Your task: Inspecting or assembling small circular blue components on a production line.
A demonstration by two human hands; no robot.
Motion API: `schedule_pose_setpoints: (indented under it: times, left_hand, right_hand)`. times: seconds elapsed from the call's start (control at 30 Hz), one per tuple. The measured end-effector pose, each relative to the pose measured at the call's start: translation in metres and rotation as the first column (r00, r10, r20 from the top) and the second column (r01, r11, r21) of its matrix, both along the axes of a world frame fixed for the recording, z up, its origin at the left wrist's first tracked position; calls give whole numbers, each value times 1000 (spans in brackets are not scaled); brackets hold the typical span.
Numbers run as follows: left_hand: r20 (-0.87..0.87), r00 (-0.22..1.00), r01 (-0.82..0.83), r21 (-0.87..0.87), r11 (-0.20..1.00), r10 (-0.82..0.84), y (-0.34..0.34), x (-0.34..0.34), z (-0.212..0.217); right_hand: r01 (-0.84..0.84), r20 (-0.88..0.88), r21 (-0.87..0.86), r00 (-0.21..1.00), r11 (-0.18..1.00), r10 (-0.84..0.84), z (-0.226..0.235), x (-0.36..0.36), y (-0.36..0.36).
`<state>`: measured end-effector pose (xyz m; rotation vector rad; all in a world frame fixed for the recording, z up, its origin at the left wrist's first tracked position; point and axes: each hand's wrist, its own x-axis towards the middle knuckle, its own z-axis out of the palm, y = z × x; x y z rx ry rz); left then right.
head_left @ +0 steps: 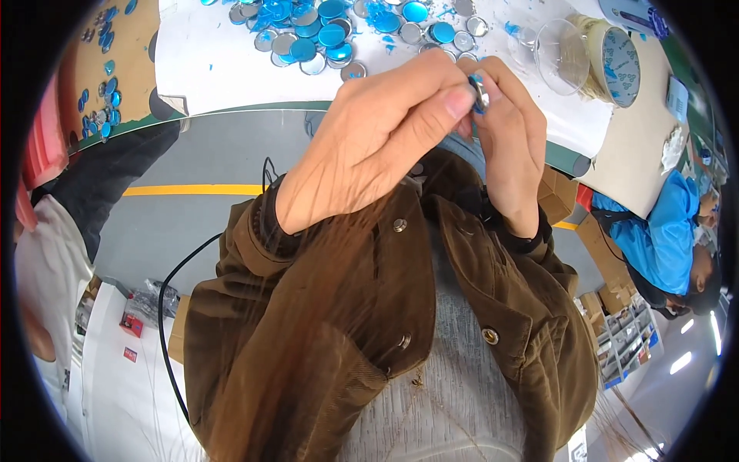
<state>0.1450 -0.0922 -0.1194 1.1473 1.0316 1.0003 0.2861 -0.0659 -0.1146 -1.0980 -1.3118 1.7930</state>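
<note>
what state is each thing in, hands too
left hand: closed, pinching a small disc
right hand: closed, pinching the same disc
small disc: held, raised off the paper
loose discs: scattered, some blue-faced, some silver
white paper: spread out under loose discs
clear cup: uncovered
brown jacket: worn unfastened

head cam, L of 2 | fisheye, facing dn | hands close | rim warped, depth there prob. unreliable

Blue and silver over white

The held disc shows silver and blue; loose discs are blue or silver, the sheet plain white. The jacket is brown, the shirt streaked grey, the floor stripe yellow.
</note>
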Motion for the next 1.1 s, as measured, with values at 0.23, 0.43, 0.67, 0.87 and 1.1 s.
schedule_pose_setpoints:
  times: [0.23,0.43,0.67,0.87,1.1]
  left_hand:
    - [-211,977,1,-67,998,-15,-2,1,-1]
    - [-448,894,10,-1,1000,-10,-3,4,3]
    - [259,962,35,-424,905,84,1,-2,9]
    - [437,891,56,-372,926,122,0,-3,-3]
    - [444,889,94,-421,902,115,-1,1,-4]
  right_hand:
    - [15,61,167,998,986,-26,-12,-6,-4]
    - [-8,250,445,961,896,-116,-20,2,-2]
    - [194,74,464,964,864,-256,-14,0,-6]
    - [40,137,747,968,664,-212,-13,4,-2]
    - [-59,186,839,965,541,-183,-12,10,3]
